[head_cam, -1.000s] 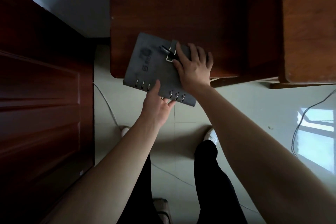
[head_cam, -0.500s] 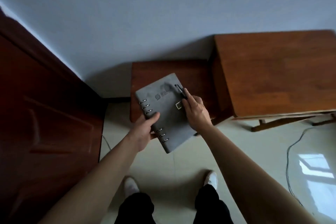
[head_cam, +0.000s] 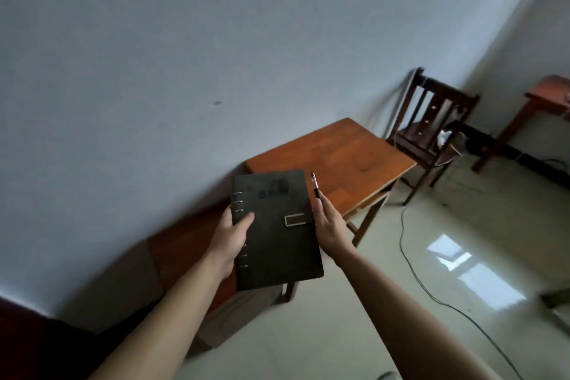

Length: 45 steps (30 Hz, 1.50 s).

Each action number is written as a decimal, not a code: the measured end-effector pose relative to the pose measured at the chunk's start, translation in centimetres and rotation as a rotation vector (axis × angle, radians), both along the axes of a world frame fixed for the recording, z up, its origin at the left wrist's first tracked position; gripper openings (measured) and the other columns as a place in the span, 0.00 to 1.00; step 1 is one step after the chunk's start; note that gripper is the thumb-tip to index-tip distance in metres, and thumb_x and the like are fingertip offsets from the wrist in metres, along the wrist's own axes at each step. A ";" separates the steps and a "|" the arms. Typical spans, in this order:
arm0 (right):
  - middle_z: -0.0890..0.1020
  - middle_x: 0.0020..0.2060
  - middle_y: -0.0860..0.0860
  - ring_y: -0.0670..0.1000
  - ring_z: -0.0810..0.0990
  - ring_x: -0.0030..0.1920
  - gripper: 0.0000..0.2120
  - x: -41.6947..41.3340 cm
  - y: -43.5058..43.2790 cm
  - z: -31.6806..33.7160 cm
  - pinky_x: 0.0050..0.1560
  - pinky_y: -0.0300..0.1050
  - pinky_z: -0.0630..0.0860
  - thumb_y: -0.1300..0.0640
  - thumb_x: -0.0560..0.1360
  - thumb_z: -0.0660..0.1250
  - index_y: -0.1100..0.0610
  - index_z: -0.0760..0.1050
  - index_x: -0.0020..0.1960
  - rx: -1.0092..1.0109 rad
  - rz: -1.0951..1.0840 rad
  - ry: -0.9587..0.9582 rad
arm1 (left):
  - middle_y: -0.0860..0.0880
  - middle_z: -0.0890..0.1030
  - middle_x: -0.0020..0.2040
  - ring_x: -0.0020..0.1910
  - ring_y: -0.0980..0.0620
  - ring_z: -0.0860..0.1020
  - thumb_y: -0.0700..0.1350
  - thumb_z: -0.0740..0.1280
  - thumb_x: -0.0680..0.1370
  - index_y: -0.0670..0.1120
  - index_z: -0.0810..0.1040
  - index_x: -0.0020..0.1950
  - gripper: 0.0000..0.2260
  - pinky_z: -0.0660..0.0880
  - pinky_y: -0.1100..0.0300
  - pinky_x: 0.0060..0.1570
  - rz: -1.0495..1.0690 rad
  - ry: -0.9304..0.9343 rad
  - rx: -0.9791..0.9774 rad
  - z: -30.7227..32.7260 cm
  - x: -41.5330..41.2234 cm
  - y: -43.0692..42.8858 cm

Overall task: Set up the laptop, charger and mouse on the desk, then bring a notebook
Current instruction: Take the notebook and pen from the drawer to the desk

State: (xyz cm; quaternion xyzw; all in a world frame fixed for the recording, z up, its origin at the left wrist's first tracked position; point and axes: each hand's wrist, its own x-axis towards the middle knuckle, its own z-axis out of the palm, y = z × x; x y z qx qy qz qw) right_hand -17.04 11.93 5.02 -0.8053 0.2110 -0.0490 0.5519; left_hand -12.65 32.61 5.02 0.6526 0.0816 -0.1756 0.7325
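your left hand (head_cam: pixel 229 236) grips the notebook (head_cam: pixel 275 230) along its ringed spine edge, thumb on the front cover and fingers hidden beneath. the notebook is held in the air, closed, in front of the wooden table (head_cam: pixel 336 160) and lower than its top. the cover is dark grey with a matte, cloth-like surface. metal binder rings (head_cam: pixel 237 202) show in two groups along the left edge. a strap with a pale rectangular clasp (head_cam: pixel 294 220) wraps round from the right edge. a dark printed mark sits near the top of the cover; it is too blurred to read.

your right hand (head_cam: pixel 330 225) is just beside the notebook's right edge. it holds a slim dark pen (head_cam: pixel 316 190) with a silver tip, pointing up past the fingers. you cannot tell whether this hand also touches the notebook.

the table has a smooth orange-brown plank top. a dark slatted chair (head_cam: pixel 430 126) stands beyond the table's far end. a thin cable (head_cam: pixel 410 259) runs across the glossy pale floor to the right of the table. a lower brown surface (head_cam: pixel 185 244) lies behind the notebook, partly covered by it and by your arms.
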 end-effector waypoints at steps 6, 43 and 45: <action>0.79 0.58 0.53 0.57 0.79 0.57 0.22 -4.5 -11.2 2.4 0.54 0.54 0.78 0.38 0.82 0.55 0.50 0.75 0.65 0.497 -0.163 0.217 | 0.43 0.83 0.59 0.58 0.43 0.82 0.68 0.56 0.78 0.50 0.83 0.60 0.28 0.77 0.47 0.54 -0.268 0.306 -0.313 2.5 0.1 -8.5; 0.85 0.56 0.56 0.57 0.84 0.52 0.24 -10.3 -78.6 -1.9 0.53 0.56 0.82 0.33 0.81 0.49 0.40 0.76 0.65 0.954 -0.777 -0.017 | 0.47 0.83 0.60 0.60 0.45 0.79 0.72 0.56 0.75 0.52 0.76 0.68 0.31 0.77 0.41 0.56 -1.186 0.541 0.070 1.7 12.7 -88.2; 0.86 0.53 0.55 0.56 0.84 0.53 0.24 -10.6 -82.0 -2.3 0.56 0.58 0.80 0.33 0.81 0.48 0.40 0.75 0.67 0.961 -0.811 -0.032 | 0.48 0.84 0.58 0.55 0.46 0.81 0.72 0.56 0.75 0.52 0.75 0.69 0.32 0.79 0.43 0.52 -1.252 0.546 0.085 1.7 12.9 -92.7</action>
